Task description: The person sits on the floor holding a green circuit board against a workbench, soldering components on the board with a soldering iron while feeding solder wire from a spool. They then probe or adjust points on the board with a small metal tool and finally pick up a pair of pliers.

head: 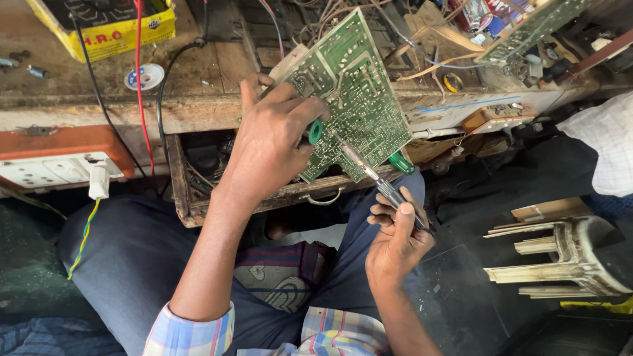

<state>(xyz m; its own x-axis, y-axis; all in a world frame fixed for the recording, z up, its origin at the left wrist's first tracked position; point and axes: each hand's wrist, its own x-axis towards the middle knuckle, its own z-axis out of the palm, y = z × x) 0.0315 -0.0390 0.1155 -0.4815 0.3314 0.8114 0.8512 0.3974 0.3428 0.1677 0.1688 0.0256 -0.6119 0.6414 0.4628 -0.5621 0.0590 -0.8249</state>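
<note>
My left hand (270, 142) grips the near left edge of a green circuit board (353, 79), solder side up and tilted over the workbench edge; a green-topped part (315, 131) shows by the fingers. My right hand (395, 240) holds a thin metal soldering iron (369, 173) like a pen, its tip touching the board's lower middle. A green screwdriver handle (401, 163) lies just under the board's lower right corner.
An open wooden drawer (191, 198) sits below the bench edge. A white socket strip (53, 170) is at left, a yellow box (105, 29) at the back left, a second circuit board (527, 29) at the top right, tangled wires behind, and a wooden stool (567, 257) at right.
</note>
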